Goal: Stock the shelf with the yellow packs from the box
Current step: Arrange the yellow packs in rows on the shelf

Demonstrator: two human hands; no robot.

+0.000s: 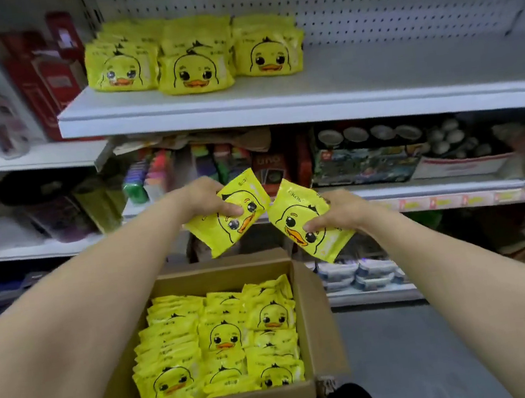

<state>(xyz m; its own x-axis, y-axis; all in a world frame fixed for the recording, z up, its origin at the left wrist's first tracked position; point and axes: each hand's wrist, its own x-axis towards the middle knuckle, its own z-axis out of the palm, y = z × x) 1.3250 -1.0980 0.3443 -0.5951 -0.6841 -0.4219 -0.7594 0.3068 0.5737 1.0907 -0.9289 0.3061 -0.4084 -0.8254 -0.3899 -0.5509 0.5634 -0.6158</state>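
Note:
My left hand (202,197) grips a yellow duck-face pack (239,225), tilted, above the box. My right hand (339,210) holds a second yellow pack (293,214) just to its right; the two packs nearly touch. Below them an open cardboard box (318,325) is filled with several rows of the same yellow packs (221,341). On the white upper shelf (356,86), three stacks of yellow packs (194,62) stand at its left end against the pegboard back.
The upper shelf is bare to the right of the stacks. The shelf below (421,198) carries card games, toy boxes and coloured items. Red boxes (48,80) stand on the neighbouring shelf at left. Grey floor (408,353) lies right of the box.

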